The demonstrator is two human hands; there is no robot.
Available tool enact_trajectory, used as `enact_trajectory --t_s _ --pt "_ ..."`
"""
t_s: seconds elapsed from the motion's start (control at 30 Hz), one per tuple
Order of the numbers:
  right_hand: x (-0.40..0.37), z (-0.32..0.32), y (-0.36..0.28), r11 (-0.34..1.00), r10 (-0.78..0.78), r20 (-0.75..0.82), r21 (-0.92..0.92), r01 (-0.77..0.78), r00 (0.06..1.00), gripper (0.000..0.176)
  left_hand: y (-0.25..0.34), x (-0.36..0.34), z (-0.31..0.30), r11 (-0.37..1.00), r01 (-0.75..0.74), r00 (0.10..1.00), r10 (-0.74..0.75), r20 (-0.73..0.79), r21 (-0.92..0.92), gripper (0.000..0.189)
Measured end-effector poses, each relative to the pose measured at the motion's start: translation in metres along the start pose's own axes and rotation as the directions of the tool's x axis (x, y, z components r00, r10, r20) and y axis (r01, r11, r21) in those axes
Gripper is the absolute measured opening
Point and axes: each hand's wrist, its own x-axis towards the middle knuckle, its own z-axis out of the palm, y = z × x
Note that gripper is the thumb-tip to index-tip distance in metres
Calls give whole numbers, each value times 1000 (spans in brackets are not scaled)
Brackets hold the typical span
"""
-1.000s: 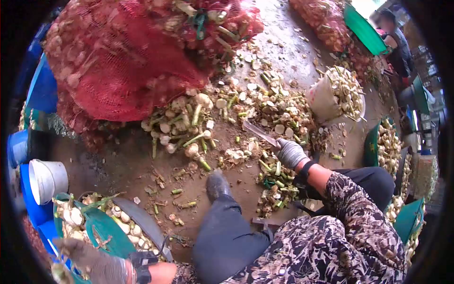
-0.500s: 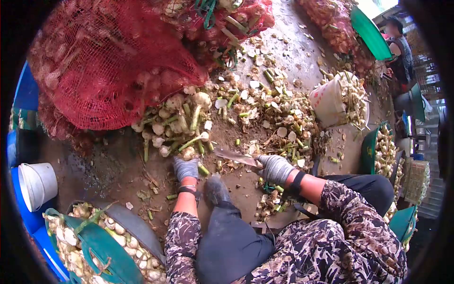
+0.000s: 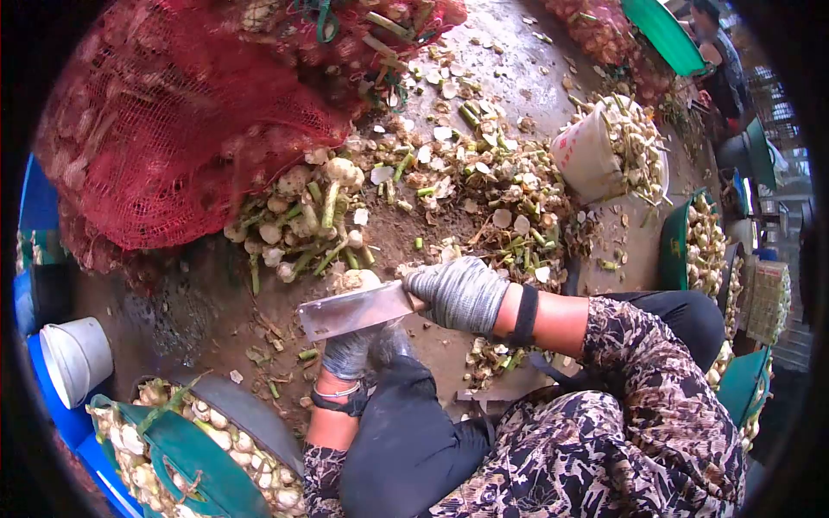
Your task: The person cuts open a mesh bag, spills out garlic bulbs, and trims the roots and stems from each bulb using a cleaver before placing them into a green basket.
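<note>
My right hand (image 3: 458,292), in a grey knit glove, is wrapped round the handle of a broad-bladed knife (image 3: 350,312). The blade points left and lies across the view just over my left hand (image 3: 347,356), gloved the same way. A garlic bulb (image 3: 357,280) shows beyond the blade's far edge, in my left hand's grasp; the blade hides most of those fingers. Past it lies a heap of garlic with stalks (image 3: 298,216), spilling from a red mesh sack (image 3: 190,129).
Cut stalks and peelings (image 3: 492,194) litter the ground ahead. A white bucket (image 3: 587,160) is heaped with stalks. Green tubs of garlic stand at right (image 3: 675,250) and lower left (image 3: 203,457). A white pail (image 3: 78,354) sits at left. Another person (image 3: 724,65) is at far right.
My right hand has swung the knife left, over my left hand. The garlic bulb and my left hand have stayed close to the heap. The whole view has shifted slightly.
</note>
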Motion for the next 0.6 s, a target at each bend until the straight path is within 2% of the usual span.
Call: enact_trajectory --t_s 0.03,0.07,0.13,0.23,0.4,0.47,0.6 --pt "-3 -2 -2 1000 4 -5 7 -4 1000 15 -13 -8 12 984 68 997 -63 34 -162 57" --pt "-4 -4 -3 1000 -1 27 -22 1 1000 14 -12 -15 12 900 144 989 -144 32 -412 56" --pt "-8 -4 -3 999 -1 55 -49 4 999 13 53 5 -55 936 112 993 -116 9 -333 55" --pt "-14 1 -2 997 -71 14 -35 71 997 12 94 17 -86 905 107 993 -114 8 -411 54" --pt "-17 0 -6 991 -111 6 -76 111 994 12 99 8 -84 875 110 994 -108 32 -471 54" --pt "-16 6 -4 996 -63 75 -56 67 995 13 99 3 -82 877 113 994 -106 42 -467 53" --pt "-9 19 9 996 -7 120 -83 17 993 18 99 1 -82 905 96 995 -78 59 -415 53"
